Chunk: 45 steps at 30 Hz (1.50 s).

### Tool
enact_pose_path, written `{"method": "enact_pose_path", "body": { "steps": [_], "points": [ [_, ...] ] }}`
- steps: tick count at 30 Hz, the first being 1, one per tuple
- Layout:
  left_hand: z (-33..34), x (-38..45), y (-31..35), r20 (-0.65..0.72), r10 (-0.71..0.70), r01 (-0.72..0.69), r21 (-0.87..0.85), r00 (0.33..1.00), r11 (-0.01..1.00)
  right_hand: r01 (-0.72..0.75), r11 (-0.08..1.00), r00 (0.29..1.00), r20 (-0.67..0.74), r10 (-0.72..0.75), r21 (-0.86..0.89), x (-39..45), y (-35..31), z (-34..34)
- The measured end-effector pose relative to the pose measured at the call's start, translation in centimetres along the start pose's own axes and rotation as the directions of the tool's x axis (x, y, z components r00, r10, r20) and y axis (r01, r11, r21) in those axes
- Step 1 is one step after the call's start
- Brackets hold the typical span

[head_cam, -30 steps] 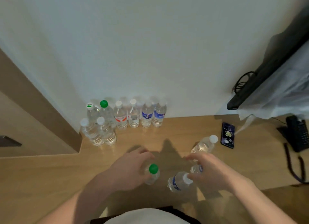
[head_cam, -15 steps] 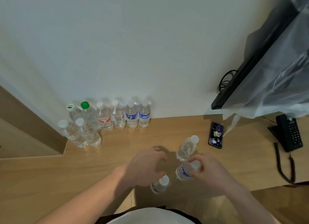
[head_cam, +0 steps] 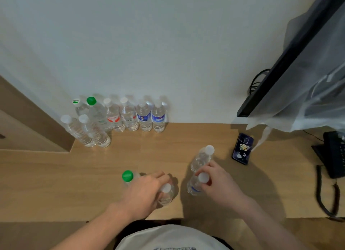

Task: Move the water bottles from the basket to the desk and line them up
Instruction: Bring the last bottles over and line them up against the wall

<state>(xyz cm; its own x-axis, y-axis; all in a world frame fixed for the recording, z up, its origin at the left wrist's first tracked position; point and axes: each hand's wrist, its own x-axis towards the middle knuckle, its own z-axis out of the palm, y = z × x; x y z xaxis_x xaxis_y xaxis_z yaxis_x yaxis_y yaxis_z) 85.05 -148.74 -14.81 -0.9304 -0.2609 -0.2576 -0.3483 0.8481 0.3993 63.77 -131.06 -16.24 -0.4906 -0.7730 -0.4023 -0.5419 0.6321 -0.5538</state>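
Left hand (head_cam: 143,195) curled over white-capped bottle (head_cam: 166,192), upright near desk (head_cam: 46,184) front edge. Green-capped bottle (head_cam: 127,176) just beside its knuckles; contact unclear. Right hand (head_cam: 218,184) grips neck of blue-labelled bottle (head_cam: 195,186); another clear bottle (head_cam: 202,158) just behind its fingers. Farther back: phone (head_cam: 242,148), then two bottles (head_cam: 87,132) ahead of row of six (head_cam: 128,115) against wall (head_cam: 149,44). Basket out of view.

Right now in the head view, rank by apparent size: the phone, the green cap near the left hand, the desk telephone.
1. Desk telephone, though the frame edge cuts it off.
2. Phone.
3. Green cap, clearly smallest.
The cap is nearer the camera, so it looks relatively enlarged.
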Motion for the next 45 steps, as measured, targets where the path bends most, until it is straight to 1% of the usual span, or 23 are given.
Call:
{"method": "enact_pose_path", "body": {
  "steps": [4, 7, 12, 15, 17, 19, 23, 25, 28, 31, 35, 38, 41, 45],
  "points": [
    [1.1, 0.2, 0.8, -0.1, -0.111, 0.106, -0.052, 0.989, 0.993, 0.035, 0.998, 0.999, 0.014, -0.036, 0.042, 0.3, -0.4, 0.2],
    [1.4, 0.7, 1.7, -0.145, -0.182, 0.173, -0.078, 0.972, 0.982, 0.046, 0.994, 0.999, 0.019, -0.048, 0.099, 0.2, -0.9, 0.6],
    [0.6, 2.3, 2.1, -0.18, -0.187, 0.181, -0.052, 0.966, 0.982, 0.106, 0.987, 0.994, -0.028, -0.103, 0.12, 0.4, -1.7, 1.2],
    [-0.2, 2.5, 1.0, -0.19, -0.231, 0.213, -0.109, 0.954, 0.971, 0.118, 0.985, 0.992, -0.049, -0.112, 0.123, 0.7, -1.4, 1.1],
    [-1.1, 2.2, -0.1, -0.217, -0.261, 0.233, -0.148, 0.941, 0.961, 0.118, 0.981, 0.991, -0.076, -0.107, 0.157, 0.6, -1.2, 0.8],
    [-2.6, 1.8, -1.3, -0.279, -0.294, 0.244, -0.201, 0.914, 0.949, 0.118, 0.972, 0.99, -0.098, -0.1, 0.203, 0.7, -1.2, 0.4],
    [-6.4, 1.5, -3.4, -0.405, -0.38, 0.285, -0.275, 0.832, 0.918, 0.151, 0.945, 0.985, -0.129, -0.118, 0.291, 1.6, -2.7, -0.3],
    [-8.0, 1.4, -4.6, -0.43, -0.408, 0.304, -0.291, 0.805, 0.907, 0.175, 0.947, 0.979, -0.148, -0.139, 0.271, 2.4, -3.7, -0.5],
    [-9.7, 1.6, -6.9, -0.437, -0.452, 0.344, -0.305, 0.778, 0.888, 0.207, 0.946, 0.973, -0.153, -0.173, 0.248, 3.6, -5.0, -0.6],
    [-10.6, 2.5, -9.8, -0.446, -0.478, 0.411, -0.245, 0.757, 0.878, 0.265, 0.928, 0.959, -0.175, -0.224, 0.262, 4.6, -5.5, -0.1],
    [-11.1, 3.6, -12.9, -0.388, -0.529, 0.5, -0.182, 0.755, 0.847, 0.323, 0.914, 0.941, -0.192, -0.28, 0.246, 6.1, -5.4, 0.4],
    [-11.1, 4.5, -14.2, -0.339, -0.552, 0.535, -0.153, 0.762, 0.831, 0.356, 0.908, 0.927, -0.204, -0.314, 0.221, 7.1, -5.3, 0.8],
    [-10.9, 5.3, -15.5, -0.299, -0.582, 0.569, -0.139, 0.756, 0.81, 0.362, 0.908, 0.927, -0.181, -0.328, 0.212, 7.8, -5.1, 1.4],
    [-10.7, 6.0, -16.9, -0.285, -0.605, 0.604, -0.1, 0.744, 0.79, 0.338, 0.919, 0.939, -0.136, -0.316, 0.204, 8.4, -5.2, 1.6]
  ]
}}
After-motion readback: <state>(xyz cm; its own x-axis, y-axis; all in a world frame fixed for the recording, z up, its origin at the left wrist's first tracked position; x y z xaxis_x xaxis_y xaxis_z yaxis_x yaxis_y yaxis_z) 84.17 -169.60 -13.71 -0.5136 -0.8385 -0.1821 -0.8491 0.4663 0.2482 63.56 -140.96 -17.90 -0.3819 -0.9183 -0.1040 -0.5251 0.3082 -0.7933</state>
